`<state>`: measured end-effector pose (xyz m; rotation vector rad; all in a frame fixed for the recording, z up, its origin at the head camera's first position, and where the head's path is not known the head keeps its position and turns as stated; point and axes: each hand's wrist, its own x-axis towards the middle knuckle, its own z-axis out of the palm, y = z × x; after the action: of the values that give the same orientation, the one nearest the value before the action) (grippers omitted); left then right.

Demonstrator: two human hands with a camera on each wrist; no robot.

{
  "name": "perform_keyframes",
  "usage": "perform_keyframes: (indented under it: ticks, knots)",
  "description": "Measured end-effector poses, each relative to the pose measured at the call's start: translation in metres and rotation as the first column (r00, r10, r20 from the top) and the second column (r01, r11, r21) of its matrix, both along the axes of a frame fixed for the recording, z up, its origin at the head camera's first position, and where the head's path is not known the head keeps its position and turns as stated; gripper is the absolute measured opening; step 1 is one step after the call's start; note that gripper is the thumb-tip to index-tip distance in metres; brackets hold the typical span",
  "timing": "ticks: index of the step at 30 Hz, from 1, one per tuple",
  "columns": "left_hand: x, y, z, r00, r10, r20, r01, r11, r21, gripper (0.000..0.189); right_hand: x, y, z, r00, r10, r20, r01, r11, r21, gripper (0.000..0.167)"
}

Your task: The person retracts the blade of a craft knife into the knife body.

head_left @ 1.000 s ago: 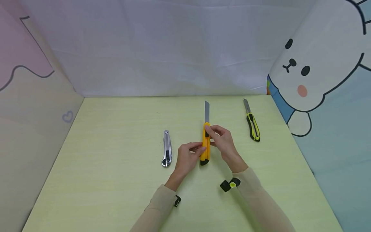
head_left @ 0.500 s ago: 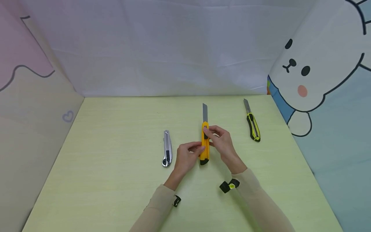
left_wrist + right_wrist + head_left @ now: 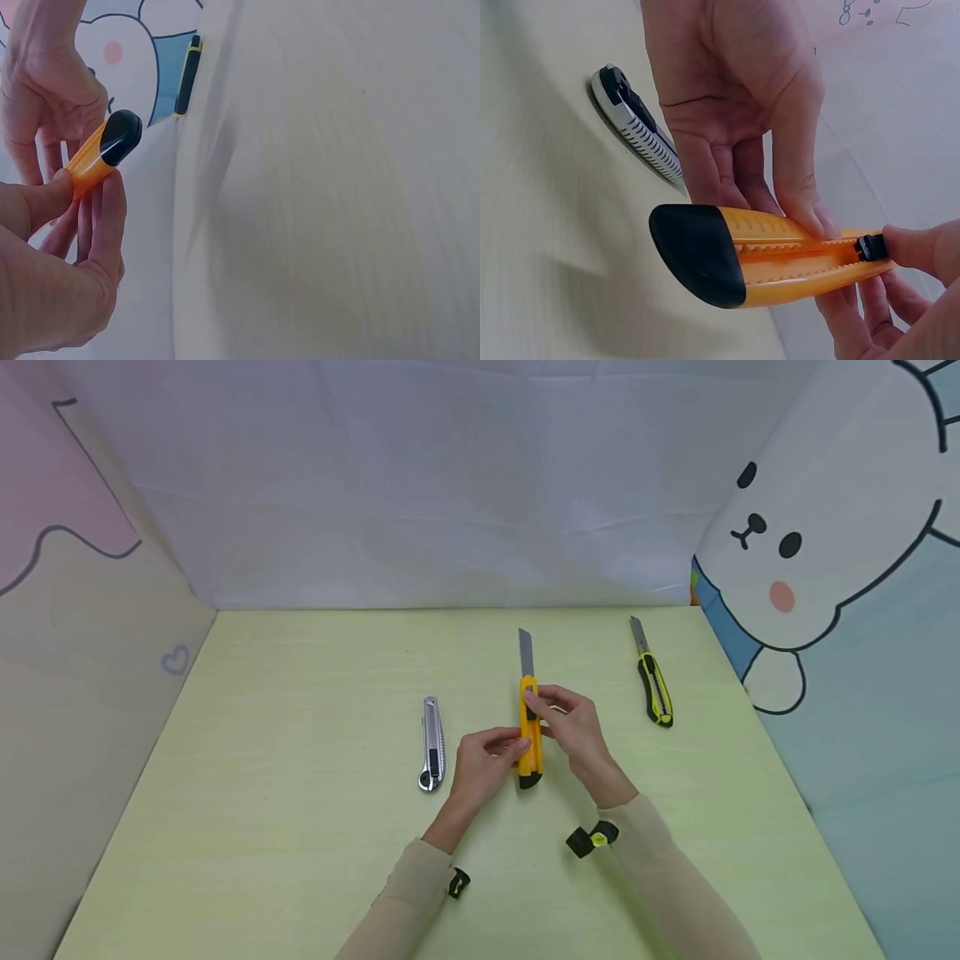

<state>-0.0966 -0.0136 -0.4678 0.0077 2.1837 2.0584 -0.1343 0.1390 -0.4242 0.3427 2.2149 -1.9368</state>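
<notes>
Utility knife with yellow handle (image 3: 528, 732) is pointing up-frame just right of centre; left hand (image 3: 482, 767) is pinching its lower half, right hand (image 3: 579, 731) pinching it at the black slider (image 3: 868, 248). Silver box cutter (image 3: 432, 743) is lying left of centre.

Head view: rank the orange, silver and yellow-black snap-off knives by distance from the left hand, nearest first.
1. Orange snap-off knife: pinched in the left hand.
2. Silver snap-off knife: just left of that hand.
3. Yellow-black snap-off knife: far right, beyond the right hand.
</notes>
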Motion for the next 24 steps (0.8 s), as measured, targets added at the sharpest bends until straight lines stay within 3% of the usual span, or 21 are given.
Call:
perform_keyframes:
  ticks: [24]
  knots:
    - [-0.0011,-0.0004,-0.0018,1.0,-0.018,-0.007,0.018,1.0,0.011,0.025,-0.0003,0.0011,-0.0015,0.999,-0.009,0.031,0.009,1.0,0.011,0.047]
